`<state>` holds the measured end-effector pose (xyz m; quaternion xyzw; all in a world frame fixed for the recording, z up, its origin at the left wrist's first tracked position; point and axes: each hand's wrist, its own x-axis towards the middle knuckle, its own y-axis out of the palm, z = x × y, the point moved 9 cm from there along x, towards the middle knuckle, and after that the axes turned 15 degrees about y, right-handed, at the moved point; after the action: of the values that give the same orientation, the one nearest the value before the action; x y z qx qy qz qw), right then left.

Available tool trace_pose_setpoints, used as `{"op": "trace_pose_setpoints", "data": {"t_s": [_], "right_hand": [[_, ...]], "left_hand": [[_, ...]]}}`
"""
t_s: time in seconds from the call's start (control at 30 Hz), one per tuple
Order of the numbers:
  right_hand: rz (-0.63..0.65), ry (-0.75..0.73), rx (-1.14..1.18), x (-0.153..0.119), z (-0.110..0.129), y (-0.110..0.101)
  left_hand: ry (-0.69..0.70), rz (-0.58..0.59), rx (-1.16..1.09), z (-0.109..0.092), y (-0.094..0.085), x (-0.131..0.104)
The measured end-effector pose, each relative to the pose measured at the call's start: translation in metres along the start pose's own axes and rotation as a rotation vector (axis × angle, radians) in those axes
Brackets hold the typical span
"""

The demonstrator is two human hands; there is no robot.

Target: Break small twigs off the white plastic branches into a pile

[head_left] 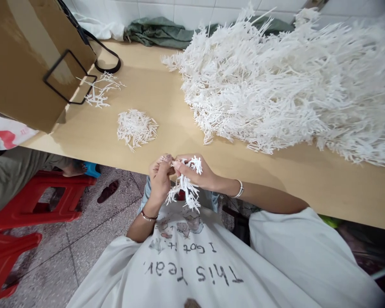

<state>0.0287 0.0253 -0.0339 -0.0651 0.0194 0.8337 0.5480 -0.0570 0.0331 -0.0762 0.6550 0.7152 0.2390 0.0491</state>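
Just past the table's front edge, my two hands meet fingertip to fingertip. Fingers of my right hand [201, 173] are closed round a white branched sprig [188, 190], whose forked tips hang down in front of my shirt. My left hand [160, 177] is pinched against the sprig's end near the right fingertips; the exact bit between its fingers is too small to make out. A small heap of short white pieces [137, 128] lies on the table beyond my left hand. Far larger is the pile of white branched sprigs [259, 90] on the right.
The tan table [167, 96] runs along a tiled wall. A cardboard box [28, 55] stands at the left, with a black wire frame [69, 77] and a loose white sprig [102, 90] beside it. Red stools [45, 196] and a person's leg [22, 171] are at lower left.
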Motion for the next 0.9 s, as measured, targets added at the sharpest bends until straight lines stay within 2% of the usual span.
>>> {"op": "trace_pose_setpoints", "data": {"t_s": [0.13, 0.27, 0.4, 0.53, 0.63, 0.8, 0.9], "right_hand": [[-0.054, -0.006, 0.042, -0.002, -0.003, -0.005], [-0.108, 0.024, 0.061, -0.005, -0.005, -0.008], [-0.140, -0.003, 0.075, -0.012, 0.001, -0.009], [-0.033, -0.064, 0.012, -0.015, 0.010, 0.003], [-0.004, -0.071, 0.067, -0.012, 0.007, 0.005], [0.028, 0.038, 0.256, 0.000, -0.013, 0.005], [0.026, 0.066, 0.348, 0.005, -0.019, 0.003]], "left_hand": [[-0.162, -0.134, -0.177, 0.016, 0.003, -0.006], [-0.279, -0.201, -0.284, 0.024, 0.005, -0.015], [-0.357, -0.149, -0.413, 0.021, 0.012, -0.010], [-0.207, -0.044, -0.433, -0.001, 0.013, 0.006], [-0.083, 0.010, -0.307, -0.014, 0.012, 0.011], [0.051, 0.048, -0.094, -0.020, 0.001, 0.017], [0.170, 0.119, 0.179, -0.025, -0.012, 0.028]]}}
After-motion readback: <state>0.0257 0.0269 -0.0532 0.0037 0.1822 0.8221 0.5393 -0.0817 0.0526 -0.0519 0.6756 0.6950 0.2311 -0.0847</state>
